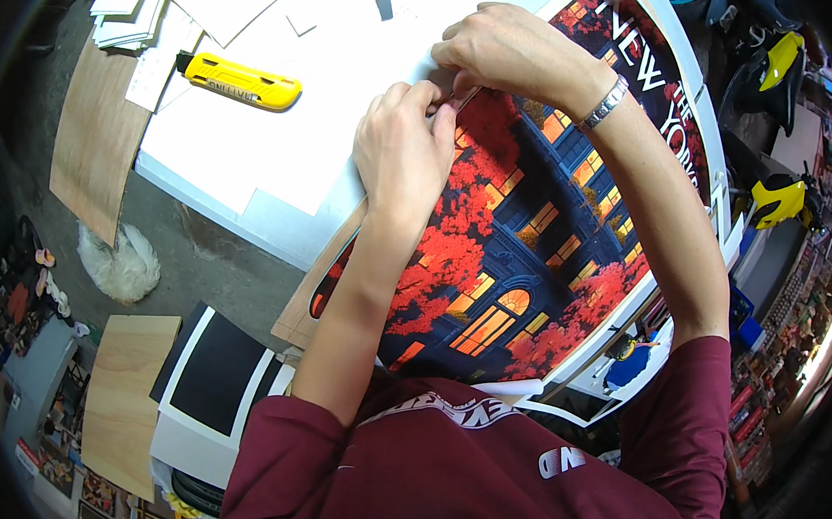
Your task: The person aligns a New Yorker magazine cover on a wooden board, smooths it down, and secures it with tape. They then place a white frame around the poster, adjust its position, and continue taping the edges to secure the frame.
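A large poster (531, 242) of a dark blue building with orange windows, red foliage and white lettering lies below my arms. My left hand (400, 140) is closed at the poster's far edge, its thumb and fingers bent together. Close beside it, my right hand (508, 55) curls down, a metal-banded watch or bracelet (604, 104) on its wrist. The fingertips of both hands meet over the edge, pinching something small that they mostly hide. Left of the hands, a yellow utility knife (244, 81) rests on white sheets (235, 156).
A wooden board (289, 312) shows under the poster's left corner. Paper offcuts (129, 19) are stacked at the far left. Black-and-white panels (216, 370) and a plywood sheet (132, 405) stand lower left. Something white and furry (119, 263) is on the floor; a motorbike (779, 70) stands at right.
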`<state>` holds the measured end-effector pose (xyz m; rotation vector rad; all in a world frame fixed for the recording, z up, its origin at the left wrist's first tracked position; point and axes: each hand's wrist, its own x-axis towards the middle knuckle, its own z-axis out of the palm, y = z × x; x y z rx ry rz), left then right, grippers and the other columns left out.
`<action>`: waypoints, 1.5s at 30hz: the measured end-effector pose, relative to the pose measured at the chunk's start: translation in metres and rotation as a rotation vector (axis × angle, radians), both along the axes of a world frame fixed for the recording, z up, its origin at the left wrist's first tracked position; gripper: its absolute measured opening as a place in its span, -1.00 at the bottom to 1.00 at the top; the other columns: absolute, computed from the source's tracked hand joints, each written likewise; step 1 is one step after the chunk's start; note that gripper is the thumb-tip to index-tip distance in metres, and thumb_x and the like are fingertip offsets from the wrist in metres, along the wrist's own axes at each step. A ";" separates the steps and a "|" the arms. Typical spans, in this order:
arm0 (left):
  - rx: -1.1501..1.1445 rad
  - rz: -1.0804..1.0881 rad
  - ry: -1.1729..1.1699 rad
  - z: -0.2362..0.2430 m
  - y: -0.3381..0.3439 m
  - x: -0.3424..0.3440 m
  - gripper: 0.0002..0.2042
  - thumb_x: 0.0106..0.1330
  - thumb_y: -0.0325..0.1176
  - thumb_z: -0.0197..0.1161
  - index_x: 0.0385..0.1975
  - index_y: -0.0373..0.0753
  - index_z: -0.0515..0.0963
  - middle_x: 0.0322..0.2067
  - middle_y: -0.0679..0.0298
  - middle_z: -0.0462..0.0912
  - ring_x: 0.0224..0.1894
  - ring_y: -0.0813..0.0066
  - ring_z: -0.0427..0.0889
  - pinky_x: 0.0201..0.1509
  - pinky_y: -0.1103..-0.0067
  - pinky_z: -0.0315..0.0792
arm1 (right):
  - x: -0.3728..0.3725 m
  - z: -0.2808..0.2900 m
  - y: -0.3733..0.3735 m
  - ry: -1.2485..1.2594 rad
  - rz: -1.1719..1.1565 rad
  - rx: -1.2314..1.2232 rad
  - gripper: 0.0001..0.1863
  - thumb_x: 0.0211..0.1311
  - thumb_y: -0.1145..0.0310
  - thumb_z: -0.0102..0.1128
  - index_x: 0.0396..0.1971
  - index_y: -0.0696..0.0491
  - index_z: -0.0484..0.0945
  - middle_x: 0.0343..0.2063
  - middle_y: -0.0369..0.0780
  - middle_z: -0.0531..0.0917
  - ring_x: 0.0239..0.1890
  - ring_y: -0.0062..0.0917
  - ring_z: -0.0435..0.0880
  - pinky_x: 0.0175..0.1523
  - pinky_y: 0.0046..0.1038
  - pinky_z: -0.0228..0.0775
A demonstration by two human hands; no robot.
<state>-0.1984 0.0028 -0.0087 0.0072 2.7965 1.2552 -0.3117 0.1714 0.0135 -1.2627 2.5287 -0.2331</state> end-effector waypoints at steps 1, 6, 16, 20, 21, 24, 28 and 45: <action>-0.007 0.007 -0.002 0.000 0.000 -0.001 -0.89 0.28 -0.36 0.41 -0.30 -0.23 0.68 -0.33 0.15 0.68 -0.18 0.07 0.68 -0.04 0.24 0.53 | 0.000 0.000 0.000 -0.003 0.000 0.005 -0.71 0.08 0.20 0.49 -0.44 0.10 0.61 -0.47 -0.14 0.70 -0.28 -0.16 0.76 -0.07 -0.20 0.58; -0.032 0.022 0.010 -0.001 0.002 -0.003 -0.92 0.25 -0.37 0.43 -0.34 -0.20 0.70 -0.37 0.23 0.71 -0.21 0.14 0.71 -0.09 0.28 0.55 | 0.000 -0.003 0.003 0.009 -0.003 -0.034 -0.71 0.10 0.22 0.47 -0.45 0.11 0.58 -0.42 -0.13 0.70 -0.24 -0.15 0.75 -0.08 -0.19 0.57; 0.031 0.034 0.010 -0.002 0.003 -0.003 -0.92 0.24 -0.38 0.44 -0.30 -0.11 0.74 -0.34 0.25 0.69 -0.20 0.16 0.69 -0.06 0.29 0.53 | 0.059 0.017 0.021 -0.122 -0.848 -0.312 -0.75 0.31 0.30 0.42 -0.36 0.18 0.61 -0.44 -0.04 0.67 -0.39 -0.12 0.70 -0.24 -0.22 0.52; 0.026 0.023 0.018 -0.001 0.003 -0.003 -0.88 0.24 -0.38 0.45 -0.24 -0.05 0.80 -0.33 0.28 0.70 -0.20 0.20 0.70 -0.06 0.32 0.56 | 0.110 -0.006 0.004 -0.170 -1.044 -0.441 -0.81 0.26 0.41 0.44 -0.34 0.20 0.61 -0.39 -0.07 0.67 -0.31 -0.20 0.70 -0.16 -0.27 0.53; 0.032 0.020 0.021 -0.002 0.004 -0.004 -0.87 0.24 -0.38 0.45 -0.24 -0.03 0.81 -0.33 0.29 0.70 -0.20 0.21 0.70 -0.07 0.32 0.57 | 0.112 -0.007 0.002 -0.167 -1.073 -0.455 -0.82 0.25 0.41 0.43 -0.34 0.19 0.61 -0.39 -0.08 0.67 -0.29 -0.21 0.70 -0.13 -0.27 0.53; 0.028 0.010 0.054 -0.006 0.002 -0.004 -0.85 0.27 -0.38 0.44 -0.20 -0.02 0.83 -0.33 0.29 0.72 -0.25 0.27 0.73 -0.14 0.41 0.58 | 0.114 -0.011 0.000 -0.174 -1.121 -0.499 -0.83 0.25 0.41 0.43 -0.34 0.18 0.62 -0.37 -0.10 0.67 -0.25 -0.21 0.69 -0.09 -0.26 0.52; 0.023 -0.001 0.052 -0.006 0.000 -0.005 -0.81 0.25 -0.40 0.47 -0.17 0.00 0.83 -0.33 0.31 0.72 -0.34 0.38 0.70 -0.23 0.49 0.56 | 0.114 -0.008 -0.002 -0.178 -1.120 -0.487 -0.83 0.26 0.40 0.43 -0.32 0.16 0.63 -0.36 -0.10 0.68 -0.24 -0.20 0.69 -0.08 -0.25 0.53; 0.031 -0.020 0.026 -0.006 -0.002 -0.004 -0.82 0.26 -0.43 0.47 -0.19 0.00 0.85 -0.33 0.35 0.75 -0.53 0.51 0.61 -0.37 0.55 0.52 | 0.107 -0.005 0.007 -0.120 -1.003 -0.457 -0.86 0.27 0.42 0.40 -0.28 0.12 0.62 -0.30 -0.13 0.65 -0.20 -0.21 0.72 -0.09 -0.23 0.55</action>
